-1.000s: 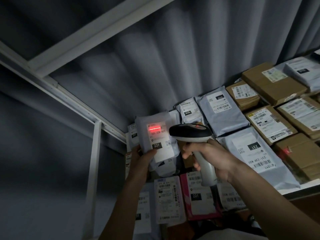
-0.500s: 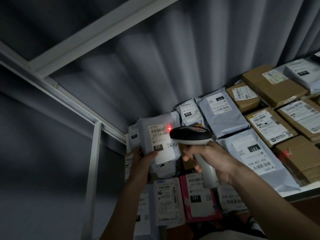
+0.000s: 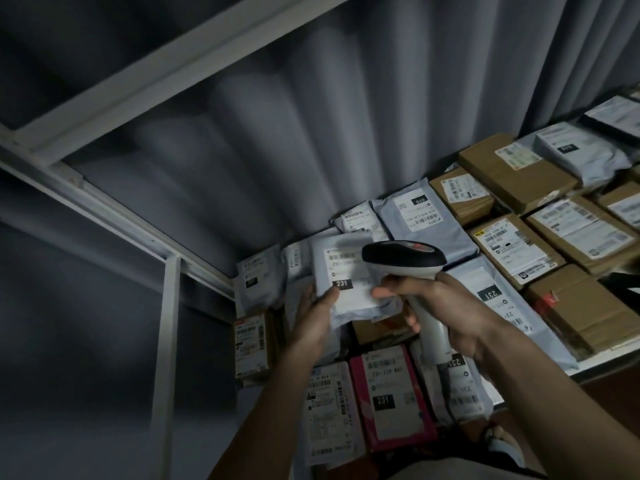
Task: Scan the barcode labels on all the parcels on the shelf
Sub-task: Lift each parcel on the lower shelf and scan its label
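The red scan light has gone from the grey mailer gripped in the left hand, the right hand clasping the barcode scanner.

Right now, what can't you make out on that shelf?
Head view only:
- Held grey parcel: label blurred; scanner covers its right edge.
- Brown box under both hands: label hidden.
- Pink parcel: small print unreadable.
- Far-right parcels: cut off by the frame.

A parcel depot's storeroom: labelled mailer bags and cardboard boxes crowd a white metal shelf.
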